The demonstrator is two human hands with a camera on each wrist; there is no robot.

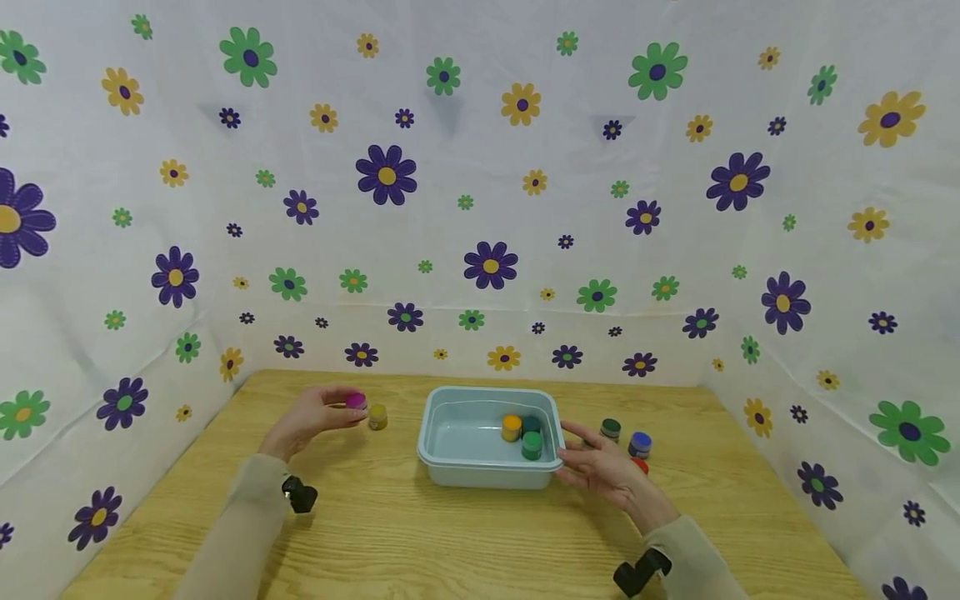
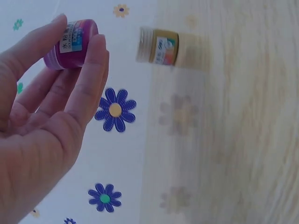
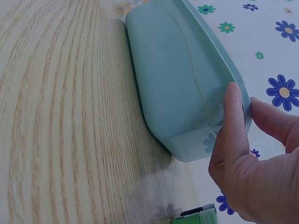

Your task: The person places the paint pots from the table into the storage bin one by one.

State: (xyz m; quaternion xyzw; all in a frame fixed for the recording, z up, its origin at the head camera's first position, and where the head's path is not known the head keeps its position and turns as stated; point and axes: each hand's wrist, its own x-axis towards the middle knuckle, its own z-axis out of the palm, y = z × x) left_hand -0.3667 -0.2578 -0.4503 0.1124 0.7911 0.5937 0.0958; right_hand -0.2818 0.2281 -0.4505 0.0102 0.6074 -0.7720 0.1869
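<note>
My left hand point(image 1: 318, 419) holds a magenta paint jar point(image 2: 77, 44) between thumb and fingers; its printed label faces the left wrist camera. A yellow paint jar point(image 1: 377, 417) stands just right of it. With thumb on the rim and fingers against the outer wall, my right hand point(image 1: 603, 473) grips the right end of a light blue plastic tub point(image 1: 487, 477). Inside the tub, toward its right, are an orange jar point(image 1: 512, 428), a green jar point(image 1: 532, 446) and a dark teal jar point(image 1: 531, 426).
Beyond my right hand stand a dark green jar point(image 1: 611, 429) and a blue jar point(image 1: 640, 444). A red jar point(image 1: 641, 465) is partly hidden by that hand. Flower-printed white cloth point(image 1: 450, 225) encloses the wooden table point(image 1: 420, 542) at the back and sides.
</note>
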